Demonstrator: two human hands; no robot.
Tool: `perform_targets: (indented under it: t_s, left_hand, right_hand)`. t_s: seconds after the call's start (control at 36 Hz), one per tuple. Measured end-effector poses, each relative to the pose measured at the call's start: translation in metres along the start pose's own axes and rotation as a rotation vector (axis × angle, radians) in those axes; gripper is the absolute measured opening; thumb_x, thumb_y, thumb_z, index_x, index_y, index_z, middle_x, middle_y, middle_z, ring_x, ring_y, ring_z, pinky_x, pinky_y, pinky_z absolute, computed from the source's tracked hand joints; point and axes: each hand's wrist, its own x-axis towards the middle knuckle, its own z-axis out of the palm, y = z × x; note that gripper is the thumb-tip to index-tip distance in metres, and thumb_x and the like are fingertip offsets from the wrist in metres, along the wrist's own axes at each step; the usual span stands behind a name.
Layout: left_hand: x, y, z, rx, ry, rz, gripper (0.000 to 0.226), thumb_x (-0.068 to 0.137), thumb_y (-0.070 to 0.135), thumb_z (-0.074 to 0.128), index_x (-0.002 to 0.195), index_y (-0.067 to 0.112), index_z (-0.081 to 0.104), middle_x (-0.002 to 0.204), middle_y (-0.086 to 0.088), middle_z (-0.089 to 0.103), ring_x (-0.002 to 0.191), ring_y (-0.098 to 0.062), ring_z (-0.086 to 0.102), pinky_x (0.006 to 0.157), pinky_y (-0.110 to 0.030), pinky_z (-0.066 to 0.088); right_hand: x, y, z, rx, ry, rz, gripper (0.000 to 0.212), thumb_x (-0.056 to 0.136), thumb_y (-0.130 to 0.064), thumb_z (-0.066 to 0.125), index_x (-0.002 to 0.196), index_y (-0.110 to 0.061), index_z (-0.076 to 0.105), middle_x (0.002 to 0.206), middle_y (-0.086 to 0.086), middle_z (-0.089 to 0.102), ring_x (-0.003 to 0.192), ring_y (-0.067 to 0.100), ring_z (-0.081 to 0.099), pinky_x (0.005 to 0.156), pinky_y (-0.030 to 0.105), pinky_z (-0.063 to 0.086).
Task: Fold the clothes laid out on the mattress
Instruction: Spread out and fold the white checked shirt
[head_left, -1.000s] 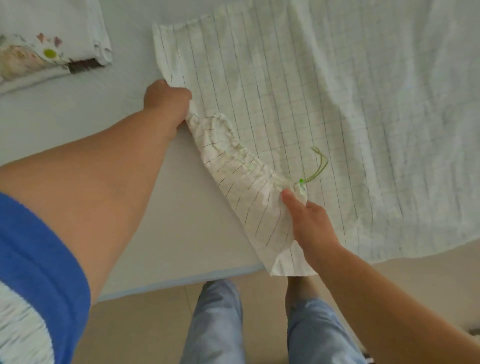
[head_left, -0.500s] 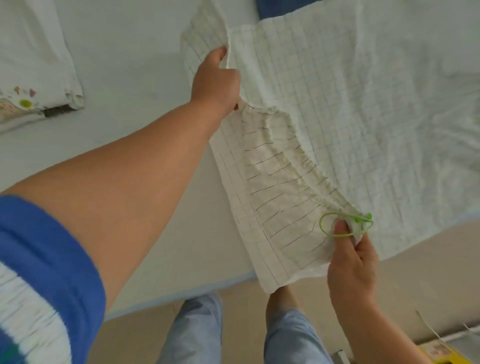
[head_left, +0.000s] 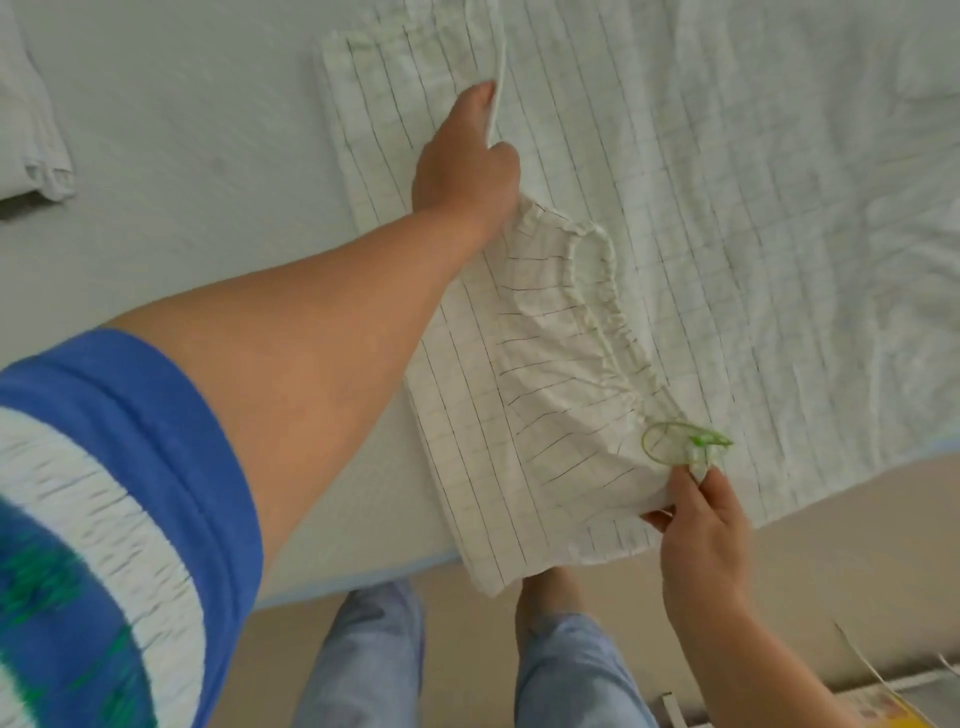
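White trousers (head_left: 737, 218) with thin dark grid lines lie spread over the mattress (head_left: 182, 130). Their gathered elastic waistband (head_left: 597, 291) is turned over onto the cloth, and a green drawstring loop (head_left: 675, 441) hangs at its near end. My left hand (head_left: 467, 161) reaches far forward and grips the folded cloth edge at the far end of the waistband. My right hand (head_left: 701, 525) pinches the waistband's near corner just below the green loop, at the mattress's front edge. A lower flap of the trousers (head_left: 498, 519) hangs over that edge.
A folded white garment (head_left: 36, 135) lies at the far left of the mattress. The front edge of the mattress (head_left: 353, 577) runs above a beige floor, where my legs in blue jeans (head_left: 374, 670) stand. Something yellow (head_left: 883, 706) lies on the floor at the lower right.
Both hands have carried the waistband side rightward over the trousers. My left hand has reached further up the cloth, and my right hand has moved right and down with the green loop.
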Motion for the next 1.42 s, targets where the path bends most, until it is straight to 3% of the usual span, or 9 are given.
perform_targets:
  t_s: [0.17, 0.28, 0.33, 0.56, 0.78, 0.97, 1.11, 1.31, 1.42]
  left_hand:
    - [-0.013, 0.004, 0.008, 0.02, -0.208, -0.068, 0.067, 0.091, 0.045, 0.043, 0.149, 0.024, 0.017, 0.147, -0.004, 0.039, 0.129, -0.023, 0.043, 0.095, -0.026, 0.032]
    - [-0.033, -0.001, 0.003, 0.139, -0.198, 0.045, 0.062, 0.088, 0.046, 0.047, 0.143, 0.023, 0.031, 0.115, -0.002, 0.06, 0.1, -0.017, 0.058, 0.088, -0.032, 0.046]
    - [-0.05, -0.011, -0.002, 0.183, -0.153, 0.12, 0.045, 0.088, 0.034, 0.052, 0.131, 0.022, 0.049, 0.095, 0.007, 0.054, 0.083, -0.009, 0.052, 0.078, -0.026, 0.045]
    - [-0.176, -0.076, -0.019, 0.314, -0.348, 0.218, 0.027, 0.081, 0.033, 0.064, 0.105, 0.018, 0.066, 0.08, 0.008, 0.049, 0.077, -0.011, 0.049, 0.069, -0.023, 0.036]
    - [-0.244, -0.126, -0.01, 0.609, -0.62, 0.276, 0.036, 0.083, 0.026, 0.058, 0.119, 0.026, 0.056, 0.113, 0.002, 0.055, 0.11, -0.02, 0.047, 0.091, -0.03, 0.027]
    - [-0.235, -0.128, -0.027, 0.669, -0.775, 0.324, 0.033, 0.085, 0.015, 0.051, 0.117, 0.023, 0.057, 0.12, 0.0, 0.053, 0.113, -0.02, 0.046, 0.092, -0.029, 0.03]
    - [-0.226, -0.113, -0.057, 0.62, -0.655, 0.329, 0.034, 0.088, 0.022, 0.051, 0.122, 0.021, 0.056, 0.119, -0.001, 0.054, 0.109, -0.019, 0.048, 0.091, -0.03, 0.035]
    - [-0.206, -0.075, -0.057, 0.506, -0.493, 0.417, 0.044, 0.088, 0.022, 0.051, 0.132, 0.015, 0.051, 0.132, -0.006, 0.05, 0.121, -0.022, 0.043, 0.1, -0.033, 0.034]
    - [-0.199, -0.051, -0.02, 0.506, -0.488, 0.445, 0.058, 0.089, 0.027, 0.049, 0.145, 0.022, 0.033, 0.154, -0.005, 0.022, 0.141, -0.023, 0.019, 0.113, -0.036, 0.018]
  right_hand:
    - [-0.012, 0.004, 0.001, 0.034, 0.042, 0.034, 0.032, 0.097, -0.022, 0.045, 0.071, -0.029, 0.062, 0.074, -0.004, 0.058, 0.072, 0.018, 0.056, 0.064, 0.033, 0.051]
    - [-0.011, -0.002, -0.001, 0.12, -0.039, 0.06, 0.023, 0.095, -0.027, 0.051, 0.078, -0.03, 0.067, 0.081, -0.006, 0.067, 0.079, 0.016, 0.063, 0.07, 0.027, 0.05]
    - [-0.012, -0.004, -0.001, 0.129, -0.108, 0.076, 0.011, 0.091, -0.024, 0.058, 0.087, -0.028, 0.067, 0.086, -0.008, 0.072, 0.081, 0.012, 0.068, 0.07, 0.025, 0.05]
    - [-0.008, -0.006, -0.003, -0.028, -0.006, 0.035, 0.012, 0.085, -0.016, 0.066, 0.08, -0.025, 0.06, 0.076, -0.006, 0.067, 0.076, 0.014, 0.067, 0.06, 0.027, 0.054]
    - [0.006, 0.0, -0.006, -0.364, 0.053, -0.001, 0.013, 0.08, -0.028, 0.069, 0.076, -0.027, 0.057, 0.073, -0.005, 0.065, 0.068, 0.015, 0.063, 0.063, 0.032, 0.05]
    - [0.001, -0.002, 0.002, -0.484, 0.111, 0.043, 0.014, 0.084, -0.022, 0.064, 0.091, -0.014, 0.055, 0.085, 0.003, 0.057, 0.084, 0.026, 0.058, 0.077, 0.04, 0.051]
    - [-0.024, -0.007, -0.001, -0.385, 0.173, 0.087, 0.049, 0.084, -0.028, 0.067, 0.126, -0.013, 0.047, 0.097, -0.003, 0.051, 0.089, 0.019, 0.052, 0.075, 0.031, 0.04]
    - [-0.03, -0.013, -0.03, -0.394, 0.167, 0.106, 0.053, 0.084, -0.037, 0.065, 0.128, -0.013, 0.049, 0.102, -0.001, 0.051, 0.081, 0.013, 0.05, 0.074, 0.028, 0.039]
    - [-0.001, -0.017, -0.053, -0.401, 0.178, 0.064, 0.054, 0.083, -0.038, 0.066, 0.128, -0.013, 0.049, 0.092, -0.007, 0.05, 0.08, 0.012, 0.05, 0.074, 0.028, 0.039]
